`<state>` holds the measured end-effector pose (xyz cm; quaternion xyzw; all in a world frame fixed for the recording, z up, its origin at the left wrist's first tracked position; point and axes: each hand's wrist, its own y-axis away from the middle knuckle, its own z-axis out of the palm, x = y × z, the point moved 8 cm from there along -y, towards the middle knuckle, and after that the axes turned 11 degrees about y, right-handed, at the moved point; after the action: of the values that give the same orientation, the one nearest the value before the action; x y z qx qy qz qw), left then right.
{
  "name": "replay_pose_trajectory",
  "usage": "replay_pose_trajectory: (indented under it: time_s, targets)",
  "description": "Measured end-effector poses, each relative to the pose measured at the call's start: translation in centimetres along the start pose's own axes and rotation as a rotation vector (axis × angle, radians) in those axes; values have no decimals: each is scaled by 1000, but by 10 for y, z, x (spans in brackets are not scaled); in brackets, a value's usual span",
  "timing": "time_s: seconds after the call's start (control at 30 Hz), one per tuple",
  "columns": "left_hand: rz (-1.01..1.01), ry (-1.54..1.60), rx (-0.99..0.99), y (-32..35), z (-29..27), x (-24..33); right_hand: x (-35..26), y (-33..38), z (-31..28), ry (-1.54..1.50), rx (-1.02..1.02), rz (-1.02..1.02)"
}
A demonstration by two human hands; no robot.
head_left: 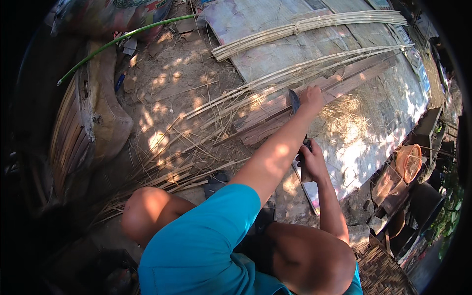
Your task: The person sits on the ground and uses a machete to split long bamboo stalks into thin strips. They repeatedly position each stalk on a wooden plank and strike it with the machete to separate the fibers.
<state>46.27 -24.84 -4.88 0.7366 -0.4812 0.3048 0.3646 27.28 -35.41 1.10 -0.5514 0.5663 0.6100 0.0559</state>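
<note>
Brown, flat wooden boards (260,113) lie centre-far beneath the left hand (312,98), whose finger closure I cannot tell; the nearer right hand (314,161) curls snugly round a dark handle (306,174). Beyond the left forearm shows a curved, dark metal blade (294,101).

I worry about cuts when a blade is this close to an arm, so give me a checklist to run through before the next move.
1. Right hand closed on the knife: ok, the fingers wrap its handle.
2. Blade well away from the left forearm: not ok, the forearm crosses in front of it in this view.
3. Left hand steadying the brown wood: cannot tell, the fingers are mostly hidden.
4. Tied bundle of strips out of the blade's way: ok, it lies beyond both hands.
5. Ground free of loose strips: not ok, many lie scattered to the left.
</note>
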Motion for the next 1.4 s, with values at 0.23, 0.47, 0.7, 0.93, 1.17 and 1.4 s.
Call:
replay_pose_trajectory:
  time_s: [0.23, 0.47, 0.7, 0.93, 1.17, 1.4]
  targets:
    - [75, 83, -98, 2, -3, 23, 16, 43, 115, 345, -377, -590]
    - [65, 41, -59, 7, -9, -1, -8, 5, 67, 141, -178, -214]
    - [56, 61, -30, 3, -9, -5, -22, 41, 112, 278, -289, -744]
    - [71, 17, -91, 8, -11, 0, -10, 21, 94, 466, -166, -392]
    - [47, 26, -99, 18, -6, 0, -27, 70, 107, 220, -396, -273]
    - [249, -219, -262, 12, -6, 15, 3, -14, 63, 141, -138, -225]
